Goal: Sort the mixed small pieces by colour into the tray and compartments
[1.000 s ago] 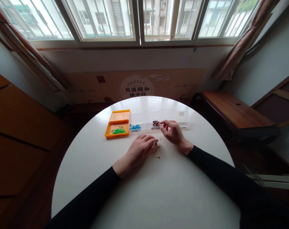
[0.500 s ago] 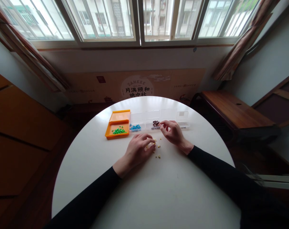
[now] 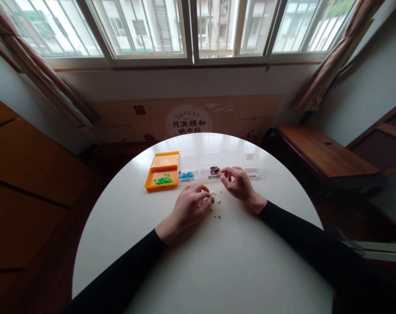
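Note:
Several small yellow beads [image 3: 216,206] lie loose on the round white table [image 3: 201,257]. My left hand [image 3: 189,205] rests on the table with its fingers curled over the beads at its tips. My right hand [image 3: 237,183] hovers by the clear compartment box [image 3: 230,158], thumb and forefinger pinched together next to the dark red beads [image 3: 214,170]; what they pinch is too small to see.
An orange tray [image 3: 162,161] at the box's left end holds green beads [image 3: 163,179]. Blue beads [image 3: 185,175] fill the neighbouring clear compartment. A wooden bench [image 3: 318,152] stands to the right, a window wall lies beyond the table.
My left hand has drawn its fingers back a little, uncovering more of the yellow beads. My right hand has stayed by the dark red beads.

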